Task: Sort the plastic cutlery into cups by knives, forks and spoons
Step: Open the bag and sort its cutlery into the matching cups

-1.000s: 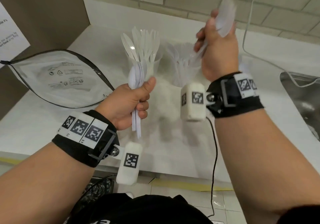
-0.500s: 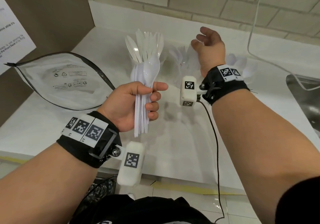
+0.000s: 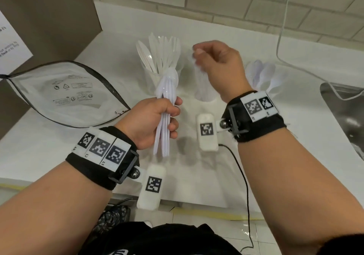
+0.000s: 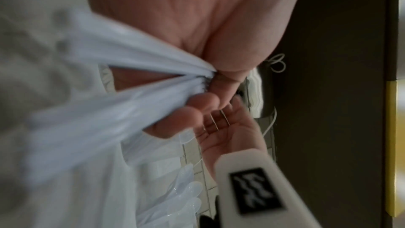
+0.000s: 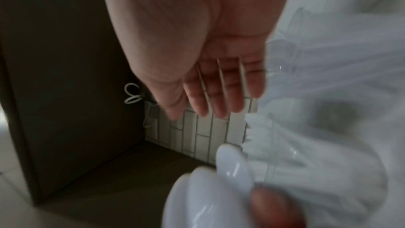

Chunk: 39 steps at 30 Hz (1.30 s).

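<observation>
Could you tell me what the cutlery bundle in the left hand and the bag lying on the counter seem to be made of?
Cutlery bundle: probably glossy white plastic, thin, with highlights on the top spoon bowl. Bag: apparently clear, flexible plastic film with a dark edge; printed symbols show on it.

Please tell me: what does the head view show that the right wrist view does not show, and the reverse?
Only the head view shows the clear bag lying on the counter, the cup of knives, the sink and both wristbands. Only the right wrist view shows the inside of the right hand: palm bare, fingers straight, nothing held. Both views show the bundle of spoons that the left hand holds, and the tiled wall.
</observation>
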Motion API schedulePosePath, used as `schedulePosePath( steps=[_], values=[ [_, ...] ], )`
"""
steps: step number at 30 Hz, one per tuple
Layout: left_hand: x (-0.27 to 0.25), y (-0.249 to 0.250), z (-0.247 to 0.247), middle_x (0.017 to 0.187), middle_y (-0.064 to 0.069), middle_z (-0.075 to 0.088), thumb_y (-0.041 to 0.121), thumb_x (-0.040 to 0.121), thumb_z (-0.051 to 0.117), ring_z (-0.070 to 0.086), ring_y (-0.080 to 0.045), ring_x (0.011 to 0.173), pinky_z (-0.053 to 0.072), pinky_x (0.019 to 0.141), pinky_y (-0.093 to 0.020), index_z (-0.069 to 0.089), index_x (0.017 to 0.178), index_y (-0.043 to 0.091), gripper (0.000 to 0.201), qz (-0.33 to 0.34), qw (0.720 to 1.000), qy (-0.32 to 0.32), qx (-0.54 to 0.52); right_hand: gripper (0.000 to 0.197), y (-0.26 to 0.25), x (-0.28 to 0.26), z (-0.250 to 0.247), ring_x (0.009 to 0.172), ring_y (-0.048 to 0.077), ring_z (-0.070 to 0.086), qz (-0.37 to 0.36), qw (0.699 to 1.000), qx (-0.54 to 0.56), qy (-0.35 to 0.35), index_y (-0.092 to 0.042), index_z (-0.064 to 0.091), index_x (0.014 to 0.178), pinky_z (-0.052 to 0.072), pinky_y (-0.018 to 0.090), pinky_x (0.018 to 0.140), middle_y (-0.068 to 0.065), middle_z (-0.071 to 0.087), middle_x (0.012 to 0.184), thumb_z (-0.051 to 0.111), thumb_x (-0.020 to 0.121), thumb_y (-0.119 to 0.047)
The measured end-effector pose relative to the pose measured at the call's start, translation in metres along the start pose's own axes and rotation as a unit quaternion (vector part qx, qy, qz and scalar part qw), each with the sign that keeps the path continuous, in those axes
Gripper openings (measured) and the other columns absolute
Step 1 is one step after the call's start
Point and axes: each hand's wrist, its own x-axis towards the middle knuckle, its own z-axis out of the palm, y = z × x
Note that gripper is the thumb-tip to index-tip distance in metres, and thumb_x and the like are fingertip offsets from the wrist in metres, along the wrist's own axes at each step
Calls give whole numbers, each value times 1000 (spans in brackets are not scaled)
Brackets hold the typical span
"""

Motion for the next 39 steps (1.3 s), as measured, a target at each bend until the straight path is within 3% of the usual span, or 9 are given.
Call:
schedulePosePath(
  steps=[4, 9, 14, 17, 21, 25, 27, 33, 39],
  values=[
    [4, -3, 9, 66, -2, 46, -2, 90, 48, 43, -14, 51, 38, 51, -28, 55, 91, 7, 12, 16, 996, 35, 78, 39, -16, -35, 6, 55, 6, 55, 78, 982, -25, -168, -24, 53, 126, 41, 21, 48, 1, 63, 106, 47, 95, -47],
    [3, -5, 13, 75, -2, 56, 8, 96, 52, 54, -11, 61, 51, 65, -29, 62, 97, 9, 10, 35, 986, -1, 162, 88, -6, -45, 3, 79, 1, 56, 73, 967, -84, -229, -32, 32, 143, 50, 25, 79, -5, 57, 115, 78, 71, -48],
    [-2, -4, 19, 66, -3, 61, 18, 94, 52, 62, -19, 60, 58, 72, -42, 61, 88, 5, 17, 1, 990, -49, 131, 43, -3, -51, -6, 52, 10, 54, 105, 972, 38, -205, -16, 50, 110, 39, 22, 44, 7, 61, 101, 78, 78, -21],
    [-3, -3, 23, 63, -1, 54, 22, 94, 53, 53, -14, 53, 56, 59, -35, 64, 85, 10, 18, 9, 985, -50, 165, 52, -6, -55, -13, 50, 19, 49, 109, 967, 99, -208, -22, 46, 119, 37, 25, 43, 5, 61, 87, 77, 77, -23],
    [-5, -7, 32, 52, 2, 44, 28, 92, 58, 37, -13, 46, 39, 45, -27, 71, 62, 30, 32, 38, 968, -42, 244, 38, -11, -56, -8, 51, 4, 50, 64, 980, 14, -186, -26, 55, 110, 36, 13, 41, -5, 55, 83, 76, 79, -31],
    [-8, -5, 37, 44, 9, 48, 27, 90, 61, 34, -11, 44, 34, 44, -24, 61, 75, 19, 17, 38, 965, -29, 257, 13, -7, -55, -3, 47, -3, 51, 65, 984, -46, -160, -18, 57, 92, 33, 7, 40, -11, 54, 70, 65, 88, -27],
    [-6, -6, 34, 52, 1, 48, 31, 87, 62, 40, -13, 46, 40, 45, -26, 57, 80, 15, 18, 42, 963, -34, 264, 2, -9, -56, -5, 42, -2, 49, 69, 984, -44, -159, -17, 57, 90, 34, 11, 40, -10, 52, 67, 59, 91, -19],
    [-6, -5, 23, 60, 0, 54, 38, 93, 53, 54, -14, 49, 51, 50, -30, 55, 91, 12, 27, -7, 947, -41, 319, 16, -6, -52, -17, 42, 0, 46, 60, 992, -58, -96, -26, 53, 79, 33, 19, 49, -14, 50, 57, 52, 90, -15],
    [-6, -5, 30, 57, 3, 41, 47, 90, 52, 34, -9, 41, 27, 39, -21, 45, 76, 18, 33, 28, 905, -42, 423, 27, -7, -62, -18, 43, 8, 47, 76, 995, -17, -56, -18, 54, 80, 39, 22, 43, -5, 54, 64, 77, 76, -31]
  ],
)
